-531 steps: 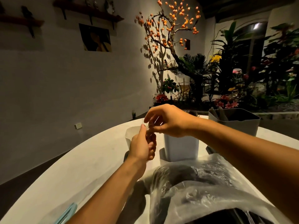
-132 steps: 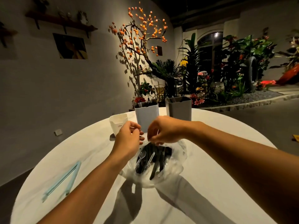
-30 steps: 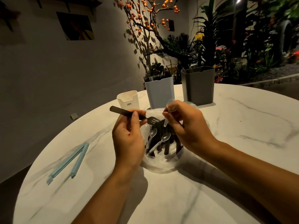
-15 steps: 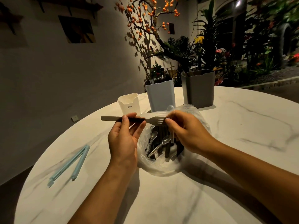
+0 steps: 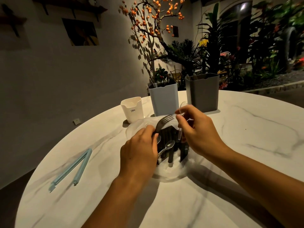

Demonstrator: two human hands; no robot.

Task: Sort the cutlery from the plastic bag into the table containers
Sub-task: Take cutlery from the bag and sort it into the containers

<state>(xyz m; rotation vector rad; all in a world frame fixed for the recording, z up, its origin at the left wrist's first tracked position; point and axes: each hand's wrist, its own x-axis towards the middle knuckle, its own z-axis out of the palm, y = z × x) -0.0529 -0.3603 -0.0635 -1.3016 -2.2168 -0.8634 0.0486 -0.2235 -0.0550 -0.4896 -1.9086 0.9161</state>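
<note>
At the lower left of the frame a pale blue plastic bag clip [image 5: 70,168] lies spread in a V on the round white marble tabletop [image 5: 246,134]. Further up, left of centre, a small cream plastic cup with dark lettering [image 5: 132,109] stands near the far edge of the tabletop. Right of it stands a tall light blue plastic container [image 5: 163,98] with dark cutlery showing above its rim, and right of that a tall dark grey plastic container [image 5: 202,92], also with a few pieces poking up.

In the middle of the frame, the clear plastic bag [image 5: 171,171] sits open on the tabletop with black handles and a silver-coloured plastic spoon [image 5: 167,146] inside. The left hand [image 5: 139,155] is over the bag's left side, its grip curled round the handle of a dark grey plastic fork [image 5: 162,123] whose tines point up and to the right, towards the containers. Just right of the tines, the right hand [image 5: 199,134] hovers over the bag's right side, thumb and fingers pinching a clear plastic spoon [image 5: 181,119] that stands nearly upright, bowl at the top. Fork tines and clear spoon sit close together; I cannot tell whether they touch.
</note>
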